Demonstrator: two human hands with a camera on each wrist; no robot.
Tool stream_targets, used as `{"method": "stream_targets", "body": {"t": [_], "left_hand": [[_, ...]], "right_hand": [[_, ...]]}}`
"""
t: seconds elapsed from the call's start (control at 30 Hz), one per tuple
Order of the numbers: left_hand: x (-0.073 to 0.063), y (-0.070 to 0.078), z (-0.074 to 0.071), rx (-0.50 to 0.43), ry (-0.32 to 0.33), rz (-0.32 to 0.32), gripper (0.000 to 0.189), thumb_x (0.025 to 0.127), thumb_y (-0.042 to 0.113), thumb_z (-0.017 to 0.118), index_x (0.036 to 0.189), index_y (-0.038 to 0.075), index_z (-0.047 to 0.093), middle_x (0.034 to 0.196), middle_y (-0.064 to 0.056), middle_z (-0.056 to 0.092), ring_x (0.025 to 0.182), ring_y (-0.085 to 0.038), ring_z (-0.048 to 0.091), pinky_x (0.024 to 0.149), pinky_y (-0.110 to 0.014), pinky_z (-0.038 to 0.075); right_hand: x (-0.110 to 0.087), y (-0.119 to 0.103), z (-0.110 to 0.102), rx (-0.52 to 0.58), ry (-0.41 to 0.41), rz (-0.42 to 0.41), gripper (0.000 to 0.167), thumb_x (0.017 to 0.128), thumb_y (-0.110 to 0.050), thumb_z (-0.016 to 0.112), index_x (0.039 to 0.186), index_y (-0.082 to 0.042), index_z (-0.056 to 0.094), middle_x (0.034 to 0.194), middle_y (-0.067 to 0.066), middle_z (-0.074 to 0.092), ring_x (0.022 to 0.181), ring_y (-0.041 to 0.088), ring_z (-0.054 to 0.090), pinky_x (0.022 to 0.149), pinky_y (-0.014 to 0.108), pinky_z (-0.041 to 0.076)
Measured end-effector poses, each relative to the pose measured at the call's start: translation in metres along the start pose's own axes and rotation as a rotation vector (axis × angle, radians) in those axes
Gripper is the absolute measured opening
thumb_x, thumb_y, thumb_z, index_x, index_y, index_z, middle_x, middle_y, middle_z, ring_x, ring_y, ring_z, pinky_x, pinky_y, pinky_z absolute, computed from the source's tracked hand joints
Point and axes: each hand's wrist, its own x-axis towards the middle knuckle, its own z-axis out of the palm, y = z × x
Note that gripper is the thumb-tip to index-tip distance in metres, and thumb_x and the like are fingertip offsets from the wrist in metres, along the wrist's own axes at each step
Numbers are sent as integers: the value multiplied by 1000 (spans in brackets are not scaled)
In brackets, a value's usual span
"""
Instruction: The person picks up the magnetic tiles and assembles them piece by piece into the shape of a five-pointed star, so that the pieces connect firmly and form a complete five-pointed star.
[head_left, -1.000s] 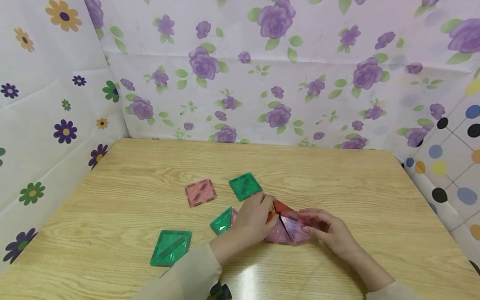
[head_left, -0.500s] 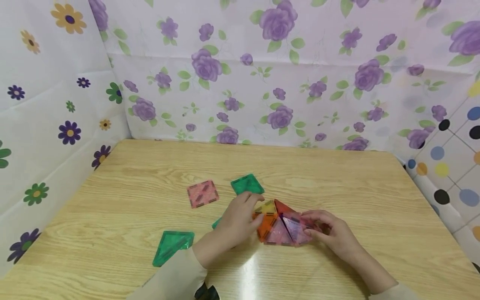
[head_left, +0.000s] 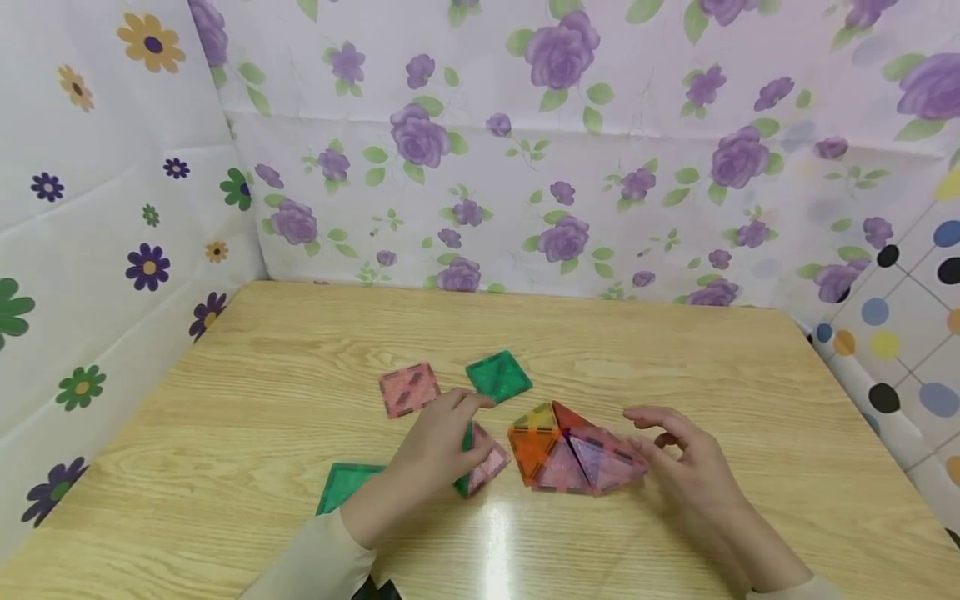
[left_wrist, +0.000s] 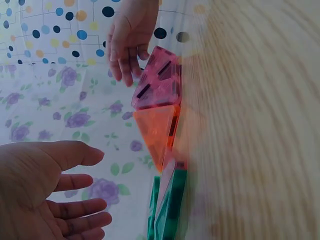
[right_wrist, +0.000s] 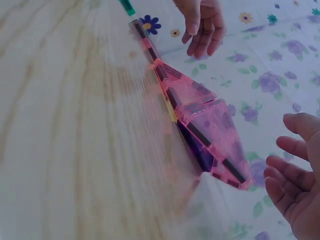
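A cluster of magnetic tiles (head_left: 562,462) in orange, yellow, red, purple and pink stands on the table, its panels leaning in to a peak. My right hand (head_left: 697,462) is just right of its pink end; in the right wrist view its fingers (right_wrist: 287,175) are loosely bent and apart from the pink panels (right_wrist: 215,130). My left hand (head_left: 435,442) hovers over a smaller green and pink tile piece (head_left: 486,467), partly covering it. The left wrist view shows this hand's fingers (left_wrist: 82,207) spread and holding nothing, with the green tiles (left_wrist: 172,205) beside them.
A flat pink square tile (head_left: 408,389) and a green square tile (head_left: 498,377) lie behind my left hand. Another green tile (head_left: 347,486) is partly hidden by my left forearm. A flowered cloth (head_left: 510,208) hangs along the table's back edge.
My left hand has let go of the cluster and moved left to the green and pink piece. My right hand has drawn slightly right, off the pink end, its fingers opening.
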Motion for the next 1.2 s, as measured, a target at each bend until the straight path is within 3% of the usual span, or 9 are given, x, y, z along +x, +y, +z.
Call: {"method": "stream_targets", "body": {"t": [0.13,0.3,0.43,0.57,0.7,0.8,1.07,1.2], "left_hand": [[-9,-9,-8,-3,-19,-3,50,79,23,79,123,11,60,119,-6,62,113,-28,57,98,-45,48],[-20,-17,-11,43,-125,-57,72,72,36,83,132,9,55,125,-9,57,118,-29,53,102,-47,45],[-27,-23,-5,118,-184,-88,96,62,49,86,136,1,50,129,-17,53,119,-33,49,105,-49,40],[-30,-25,3,158,-172,-117,107,56,57,86,135,-4,49,124,-18,52,115,-32,47,104,-48,39],[-30,-27,10,180,-118,-134,107,52,61,86,129,-6,54,112,-14,53,104,-28,47,97,-45,43],[-31,-29,15,201,-92,-128,103,51,62,86,123,-6,58,102,-9,51,93,-22,44,89,-41,43],[-37,-31,20,199,-76,-112,85,59,55,84,115,-5,61,95,-6,50,87,-19,43,82,-38,42],[-40,-30,18,180,-87,-129,80,61,52,84,114,-4,62,96,-5,50,88,-19,44,83,-38,43]], "right_hand": [[3,-17,3,-1,63,-74,34,85,3,67,116,-9,66,111,-4,66,96,-4,57,70,12,48],[5,-48,15,30,61,-159,34,84,3,69,114,-11,66,107,-1,67,90,3,61,67,15,52],[5,-73,33,48,1,-192,35,83,-1,71,115,-13,66,103,4,68,84,5,62,65,19,54],[5,-89,58,66,-114,-174,38,83,-7,73,119,-11,63,111,8,66,79,3,62,63,21,56],[7,-99,84,43,-249,-74,39,88,-18,69,125,-8,60,122,9,62,87,12,63,72,22,57],[11,-104,101,-33,-311,-24,44,89,-22,68,129,-6,58,125,8,59,93,18,62,76,23,55],[21,-105,123,-313,-314,-33,54,86,-23,72,133,-3,56,120,13,60,112,28,58,90,41,54],[20,-104,128,-373,-321,-31,55,84,-23,74,132,-3,56,116,14,62,108,27,57,89,41,53]]}}
